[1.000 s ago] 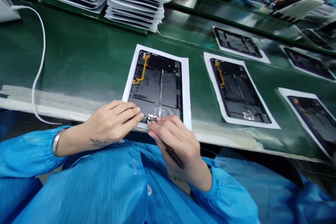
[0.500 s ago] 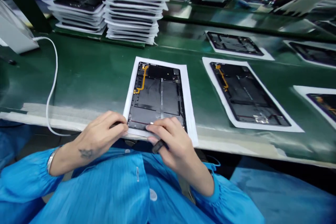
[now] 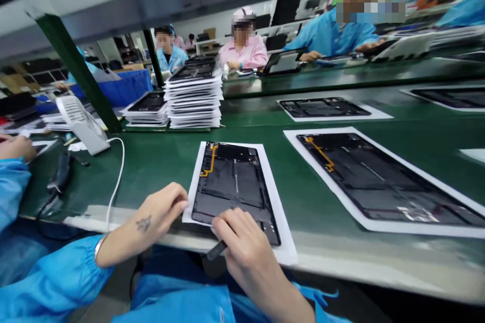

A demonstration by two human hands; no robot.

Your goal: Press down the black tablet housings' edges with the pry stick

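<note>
The person's left hand [image 3: 161,207] lies curled at the left edge of a white paper sheet [image 3: 285,247], though whether it grips that edge cannot be told. The right hand [image 3: 242,242], apart from it, holds a black pen-shaped tool [image 3: 216,250], its fingers [image 3: 227,224] resting on the lower part of a black tablet housing [image 3: 231,181]. That housing, with a yellow flex cable [image 3: 210,161], lies on the sheet on the green bench [image 3: 151,171], nearer the person than a tall stack of tablet housings [image 3: 194,103].
</note>
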